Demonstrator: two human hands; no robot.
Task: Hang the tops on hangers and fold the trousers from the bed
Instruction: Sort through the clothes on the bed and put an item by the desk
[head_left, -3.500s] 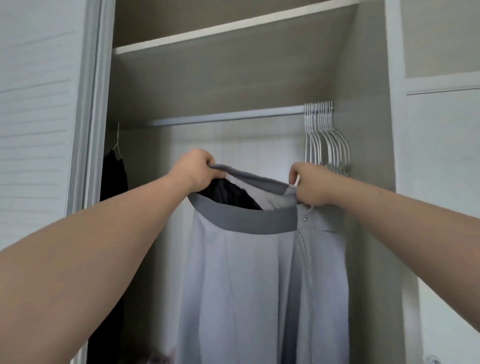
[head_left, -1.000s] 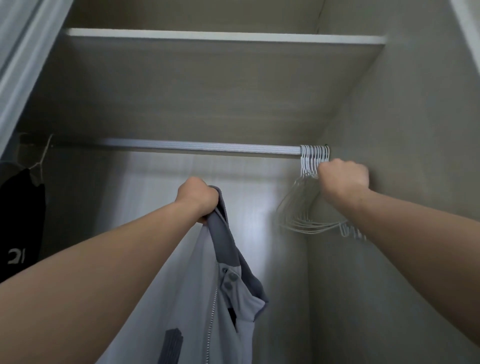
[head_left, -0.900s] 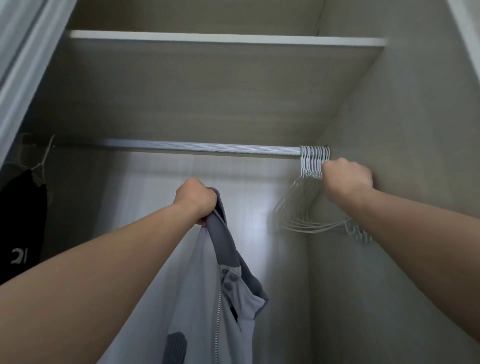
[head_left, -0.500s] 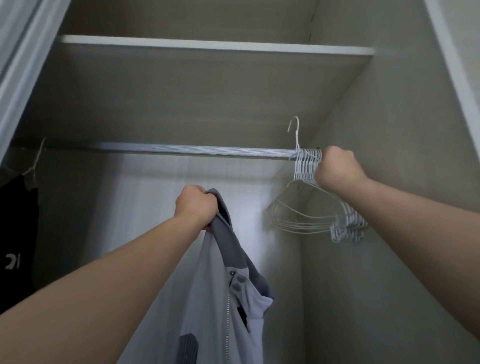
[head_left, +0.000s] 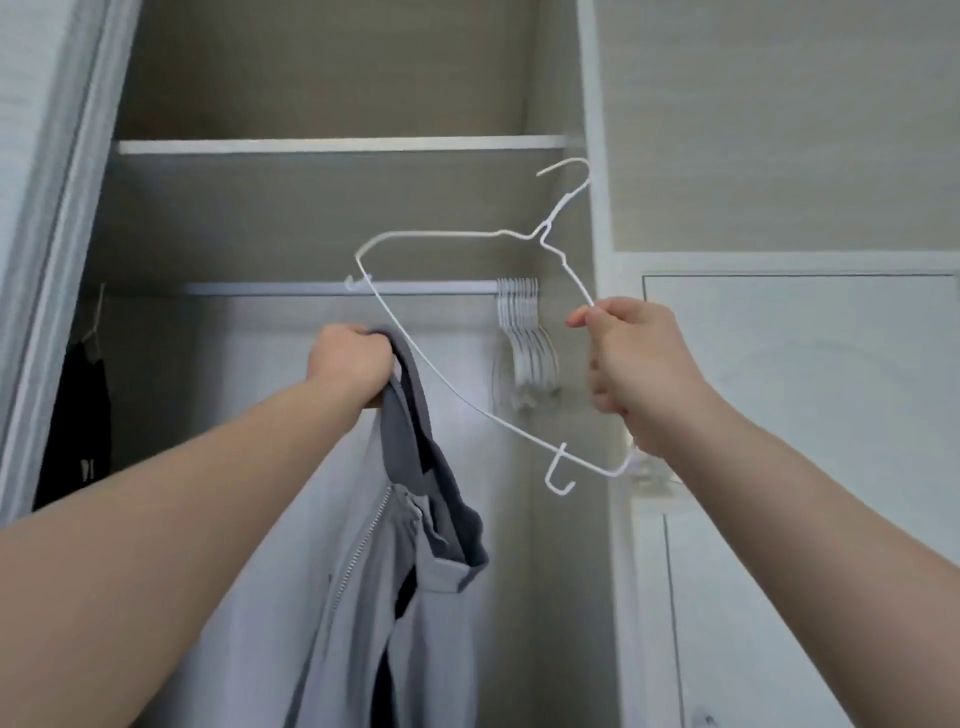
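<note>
A light grey zip-up top (head_left: 400, 597) with a darker grey collar hangs in front of the open wardrobe. My left hand (head_left: 349, 359) grips it by the collar at about rail height. My right hand (head_left: 631, 364) pinches a white wire hanger (head_left: 452, 235) by one sloping arm. The hanger is tilted, hook up toward the right, and is off the rail. Its lower bar crosses just right of my left hand.
A metal rail (head_left: 332, 287) spans the wardrobe under a shelf (head_left: 337, 145). Several white hangers (head_left: 524, 332) bunch at the rail's right end. A black garment (head_left: 78, 431) hangs at the far left. A white cabinet panel (head_left: 805, 415) stands to the right.
My right hand has lifted one white hanger off the bunch on the rail and pulled it out toward me. My left hand still holds the top's collar. The view has drawn back from the wardrobe.
</note>
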